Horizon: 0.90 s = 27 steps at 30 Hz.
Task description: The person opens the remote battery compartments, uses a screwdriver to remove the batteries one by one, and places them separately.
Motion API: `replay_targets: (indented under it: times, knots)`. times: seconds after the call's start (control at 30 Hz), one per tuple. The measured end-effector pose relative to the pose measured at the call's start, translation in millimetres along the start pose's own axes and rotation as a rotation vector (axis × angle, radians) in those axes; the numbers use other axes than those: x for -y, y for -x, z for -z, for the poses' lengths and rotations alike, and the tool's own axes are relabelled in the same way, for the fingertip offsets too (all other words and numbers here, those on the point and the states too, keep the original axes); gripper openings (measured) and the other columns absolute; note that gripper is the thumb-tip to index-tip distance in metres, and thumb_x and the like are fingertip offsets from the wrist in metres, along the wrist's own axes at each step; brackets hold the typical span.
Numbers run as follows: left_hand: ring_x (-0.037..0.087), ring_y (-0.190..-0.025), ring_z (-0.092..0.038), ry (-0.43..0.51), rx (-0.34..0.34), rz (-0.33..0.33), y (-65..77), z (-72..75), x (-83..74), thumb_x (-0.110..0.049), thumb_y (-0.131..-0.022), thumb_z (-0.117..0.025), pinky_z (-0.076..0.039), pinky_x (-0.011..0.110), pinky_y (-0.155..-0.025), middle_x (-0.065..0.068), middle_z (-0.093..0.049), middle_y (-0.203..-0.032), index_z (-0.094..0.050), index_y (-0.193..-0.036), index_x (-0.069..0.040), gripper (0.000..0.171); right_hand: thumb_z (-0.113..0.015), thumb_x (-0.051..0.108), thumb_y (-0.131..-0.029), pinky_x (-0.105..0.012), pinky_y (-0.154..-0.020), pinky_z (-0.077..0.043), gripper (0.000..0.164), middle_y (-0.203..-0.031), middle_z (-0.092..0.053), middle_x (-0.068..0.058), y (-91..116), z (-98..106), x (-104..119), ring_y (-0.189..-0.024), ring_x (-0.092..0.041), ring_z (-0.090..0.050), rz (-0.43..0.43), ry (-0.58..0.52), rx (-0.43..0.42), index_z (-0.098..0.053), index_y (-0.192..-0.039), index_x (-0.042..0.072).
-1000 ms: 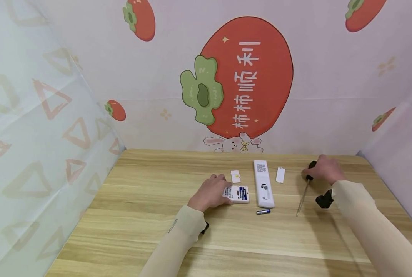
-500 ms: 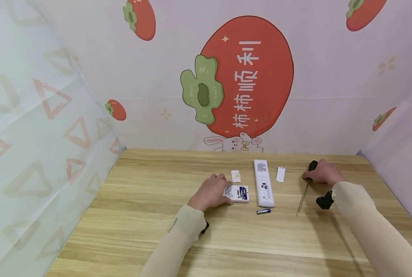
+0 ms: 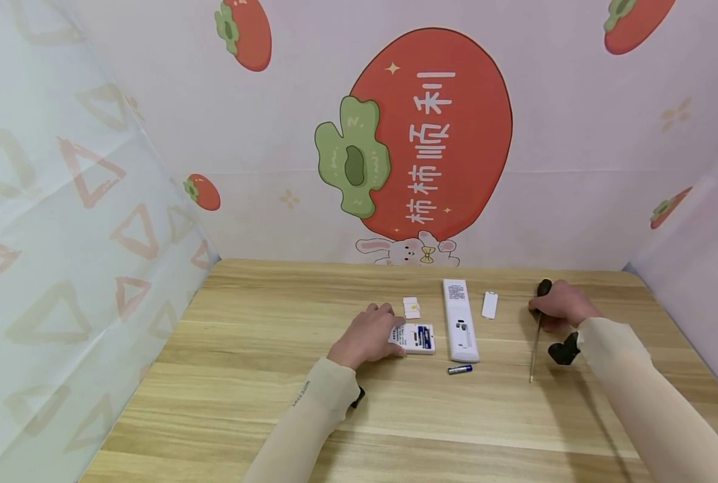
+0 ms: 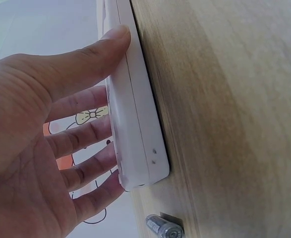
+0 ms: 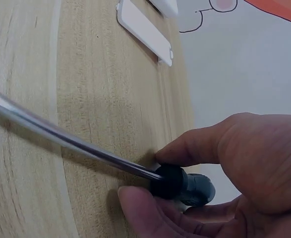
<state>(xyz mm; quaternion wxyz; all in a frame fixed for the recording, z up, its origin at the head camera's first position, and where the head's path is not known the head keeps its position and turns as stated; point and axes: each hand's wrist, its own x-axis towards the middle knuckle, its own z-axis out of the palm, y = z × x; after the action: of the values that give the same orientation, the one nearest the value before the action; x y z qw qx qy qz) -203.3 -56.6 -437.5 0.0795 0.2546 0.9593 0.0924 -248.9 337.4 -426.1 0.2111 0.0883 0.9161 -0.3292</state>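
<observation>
Where the wood-grain table (image 3: 214,376) meets the back wall (image 3: 286,121), my head view shows a big red printed persimmon (image 3: 470,147) and a drawn rabbit (image 3: 402,253) just above the far edge; the left wall (image 3: 39,201) carries pale triangles. Nearer the far edge than the near one, my left hand (image 3: 367,335) grips a small white device (image 3: 411,340) with batteries showing in it. A long white remote (image 3: 458,315) and a loose battery (image 3: 460,369) lie to its right. Towards the far right corner, my right hand (image 3: 566,305) pinches a screwdriver (image 3: 536,339), shaft towards the near edge.

From the left wrist, my thumb presses one side of the device, my spread fingers the opposite side; it rests on the wood.

From the right wrist, thumb and finger close on the black handle, the shaft shadowing the grain; pale wall shows beyond the table's edge.
</observation>
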Motion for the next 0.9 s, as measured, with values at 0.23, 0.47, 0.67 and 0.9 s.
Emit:
replay_targets:
  times: [0.23,0.47,0.67,0.9]
  knots:
    - [0.021,-0.103,-0.05,0.009,0.007,0.003,-0.4,0.6,-0.6,-0.045,-0.084,-0.083,-0.045,0.037,-0.091,0.003,-0.06,-0.124,-0.066,-0.138,-0.02,0.063,-0.06,0.017,-0.094,-0.034,-0.057,-0.059,0.029,-0.061,-0.064,-0.012,1,-2,-2,-0.054,-0.018,-0.068,0.001,-0.05,-0.02,-0.058,-0.091,-0.012]
    - [0.021,-0.103,-0.05,0.01,0.01,0.004,0.1,1.7,-1.1,-0.045,-0.083,-0.083,-0.045,0.037,-0.091,0.003,-0.06,-0.124,-0.065,-0.138,-0.019,0.063,-0.06,0.015,-0.091,-0.034,-0.059,-0.059,0.026,-0.061,-0.065,-0.01,5,-1,-5,-0.054,-0.018,-0.068,0.013,-0.118,-0.026,-0.061,-0.089,-0.011]
    - [0.021,-0.102,-0.049,0.012,0.005,0.003,0.2,1.4,-0.8,-0.045,-0.083,-0.083,-0.045,0.037,-0.09,0.003,-0.06,-0.123,-0.066,-0.138,-0.019,0.063,-0.058,0.02,-0.094,-0.031,-0.063,-0.057,0.027,-0.063,-0.067,-0.006,10,4,-3,-0.059,-0.019,-0.07,0.072,-0.116,-0.048,-0.06,-0.082,-0.004]
    - [0.021,-0.101,-0.049,0.011,0.001,0.001,-0.5,0.1,-0.5,-0.045,-0.083,-0.083,-0.045,0.036,-0.089,0.002,-0.06,-0.121,-0.066,-0.137,-0.019,0.063,-0.056,0.02,-0.097,-0.035,-0.065,-0.059,0.027,-0.067,-0.063,-0.006,18,4,10,-0.061,-0.021,-0.07,0.139,-0.164,-0.094,-0.055,-0.085,-0.004]
